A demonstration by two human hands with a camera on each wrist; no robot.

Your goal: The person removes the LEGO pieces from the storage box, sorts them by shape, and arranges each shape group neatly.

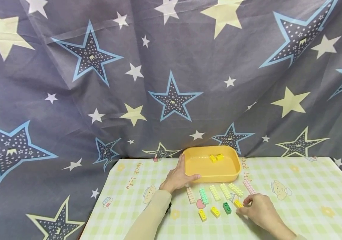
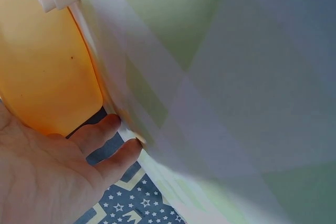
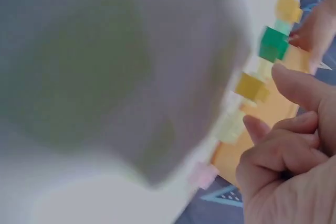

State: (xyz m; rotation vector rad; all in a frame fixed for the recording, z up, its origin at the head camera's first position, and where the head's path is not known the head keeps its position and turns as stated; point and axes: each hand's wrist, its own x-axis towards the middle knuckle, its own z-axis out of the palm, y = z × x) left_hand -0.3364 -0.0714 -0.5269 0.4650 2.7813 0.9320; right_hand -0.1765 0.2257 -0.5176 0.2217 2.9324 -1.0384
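My left hand [image 1: 177, 176] rests against the left end of an orange plastic tray [image 1: 217, 178], fingers along its side and thumb at the front corner. Two small yellow bricks [image 1: 216, 157] lie inside the tray. My right hand [image 1: 259, 210] is at a yellow toy brick [image 1: 238, 204], thumb and index finger apart just beside it. In the right wrist view that yellow brick [image 3: 251, 87] sits beyond the fingertips, and the other fingers are curled. Left of it stand a green brick [image 1: 226, 208] and two yellow bricks, one [image 1: 215, 211] nearer, another [image 1: 202, 215] farther.
Longer bricks lie in a row before the tray: peach [image 1: 190, 195], mint [image 1: 203, 196], several pale yellow ones [image 1: 225, 191] and pink [image 1: 249, 186]. A checked cloth [image 1: 303, 213] covers the table. Behind hangs a star-patterned curtain [image 1: 189, 50].
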